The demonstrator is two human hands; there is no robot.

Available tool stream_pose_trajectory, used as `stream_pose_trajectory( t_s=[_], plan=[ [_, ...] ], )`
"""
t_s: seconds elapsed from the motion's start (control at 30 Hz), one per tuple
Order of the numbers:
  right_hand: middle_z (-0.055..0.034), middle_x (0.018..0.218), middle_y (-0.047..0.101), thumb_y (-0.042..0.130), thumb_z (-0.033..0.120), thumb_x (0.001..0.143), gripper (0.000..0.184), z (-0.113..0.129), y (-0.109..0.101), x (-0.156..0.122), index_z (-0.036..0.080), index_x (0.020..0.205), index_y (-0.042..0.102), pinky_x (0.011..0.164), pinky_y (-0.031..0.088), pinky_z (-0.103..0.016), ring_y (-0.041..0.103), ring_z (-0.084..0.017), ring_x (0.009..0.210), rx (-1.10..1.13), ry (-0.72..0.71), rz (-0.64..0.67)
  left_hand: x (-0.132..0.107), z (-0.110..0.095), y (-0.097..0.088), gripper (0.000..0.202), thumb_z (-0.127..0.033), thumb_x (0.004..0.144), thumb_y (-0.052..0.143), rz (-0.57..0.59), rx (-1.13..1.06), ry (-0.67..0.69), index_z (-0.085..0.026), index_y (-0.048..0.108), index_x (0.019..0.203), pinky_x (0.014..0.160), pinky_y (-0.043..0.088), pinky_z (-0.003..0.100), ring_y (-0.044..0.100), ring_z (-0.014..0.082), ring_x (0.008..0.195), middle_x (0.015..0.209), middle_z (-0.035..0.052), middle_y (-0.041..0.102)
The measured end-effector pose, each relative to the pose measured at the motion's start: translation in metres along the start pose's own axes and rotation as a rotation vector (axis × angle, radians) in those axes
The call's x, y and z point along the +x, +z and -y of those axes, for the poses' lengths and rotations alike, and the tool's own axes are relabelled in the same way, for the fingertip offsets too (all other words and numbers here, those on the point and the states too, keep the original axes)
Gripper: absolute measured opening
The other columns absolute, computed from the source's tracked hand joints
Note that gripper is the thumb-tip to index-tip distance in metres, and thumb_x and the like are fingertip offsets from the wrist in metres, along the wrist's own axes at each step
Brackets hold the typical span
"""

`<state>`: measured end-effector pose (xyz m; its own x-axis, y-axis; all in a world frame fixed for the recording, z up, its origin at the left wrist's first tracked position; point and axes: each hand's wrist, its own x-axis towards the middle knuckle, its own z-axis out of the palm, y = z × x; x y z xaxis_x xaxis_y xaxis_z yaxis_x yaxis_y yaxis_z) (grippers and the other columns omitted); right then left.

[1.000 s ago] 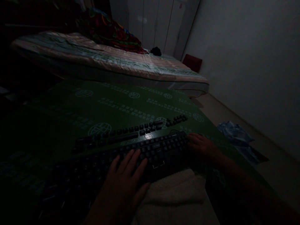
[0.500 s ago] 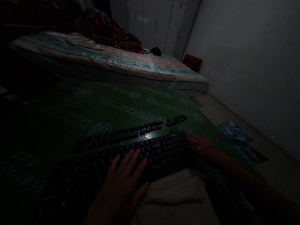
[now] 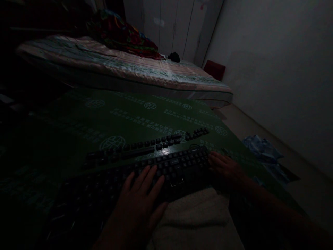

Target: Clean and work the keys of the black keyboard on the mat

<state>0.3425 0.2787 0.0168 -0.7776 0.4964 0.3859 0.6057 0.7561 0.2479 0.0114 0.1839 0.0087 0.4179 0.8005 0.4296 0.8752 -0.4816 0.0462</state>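
Head view: black keyboard (image 3: 171, 162) on green tabletop (image 3: 135, 114), lower centre of frame; long axis slanted, lower left up to right of centre, far end pointing right. Left hand (image 3: 142, 191) open, fingers spread over keyboard. Right hand (image 3: 225, 166) at far end, fingers extended; grip cannot be told. Loose keycaps (image 3: 142, 152) in rows just above, roughly parallel
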Motion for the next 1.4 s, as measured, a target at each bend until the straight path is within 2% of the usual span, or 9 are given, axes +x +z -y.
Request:
stream_pose_trajectory(
  t_s=[0.3,0.57,0.77,1.03,1.2,1.27,1.4],
  plan=[
    [-0.0171,0.118,0.063,0.048,0.025,0.093,0.027,0.008,0.006,-0.007,0.011,0.111,0.063,0.091,0.052,-0.042,0.054,-0.028,0.119,-0.002,0.057,0.009,-0.004,0.002,0.005,0.046,-0.036,0.081,0.055,0.021,0.048,0.017,-0.022,0.055,0.125,0.101,0.030,0.055,0.046,0.0348,0.125,0.139,0.0160,0.047],
    [-0.0160,0.119,0.063,0.050,0.025,0.092,0.025,0.012,0.006,-0.004,0.013,0.108,0.064,0.089,0.053,-0.042,0.055,-0.028,0.117,-0.032,0.087,0.073,-0.001,0.002,0.003,0.046,-0.037,0.080,0.056,0.010,0.067,0.024,-0.021,0.058,0.123,0.100,0.032,0.055,0.048,0.0354,0.123,0.137,0.0164,0.049],
    [-0.0177,0.121,0.062,0.051,0.026,0.091,0.027,0.017,0.009,-0.012,0.012,0.111,0.062,0.093,0.051,-0.044,0.055,-0.029,0.117,-0.039,0.188,-0.030,0.001,0.001,0.001,0.045,-0.036,0.080,0.056,0.002,0.056,0.015,-0.020,0.059,0.121,0.098,0.033,0.055,0.050,0.0356,0.121,0.135,0.0171,0.052],
    [-0.0153,0.121,0.061,0.051,0.025,0.089,0.023,0.023,0.008,-0.010,0.018,0.109,0.062,0.093,0.052,-0.046,0.055,-0.028,0.117,-0.003,0.260,-0.022,0.000,0.001,0.002,0.045,-0.035,0.080,0.057,0.005,0.090,0.038,-0.019,0.059,0.122,0.096,0.034,0.056,0.049,0.0364,0.122,0.135,0.0194,0.050],
    [-0.0175,0.119,0.061,0.050,0.026,0.089,0.024,0.025,0.006,-0.009,0.015,0.104,0.064,0.090,0.053,-0.046,0.056,-0.030,0.114,0.011,0.300,-0.011,0.000,0.002,0.006,0.046,-0.038,0.081,0.056,0.001,0.075,0.028,-0.020,0.058,0.123,0.099,0.032,0.056,0.047,0.0361,0.123,0.137,0.0180,0.049],
    [-0.0168,0.117,0.062,0.048,0.030,0.091,0.026,0.021,0.000,-0.008,0.015,0.104,0.065,0.089,0.054,-0.046,0.058,-0.029,0.112,0.031,0.344,-0.040,-0.001,0.003,0.008,0.045,-0.039,0.081,0.055,-0.007,0.077,0.030,-0.019,0.059,0.122,0.097,0.033,0.057,0.048,0.0369,0.123,0.136,0.0188,0.049],
    [-0.0152,0.111,0.065,0.043,0.037,0.093,0.032,0.013,-0.017,-0.013,0.017,0.107,0.064,0.087,0.054,-0.045,0.062,-0.026,0.104,0.108,0.557,-0.199,-0.001,0.003,0.008,0.045,-0.037,0.081,0.056,0.000,0.059,0.020,-0.019,0.059,0.122,0.098,0.033,0.058,0.047,0.0372,0.124,0.137,0.0184,0.049]
  ],
)
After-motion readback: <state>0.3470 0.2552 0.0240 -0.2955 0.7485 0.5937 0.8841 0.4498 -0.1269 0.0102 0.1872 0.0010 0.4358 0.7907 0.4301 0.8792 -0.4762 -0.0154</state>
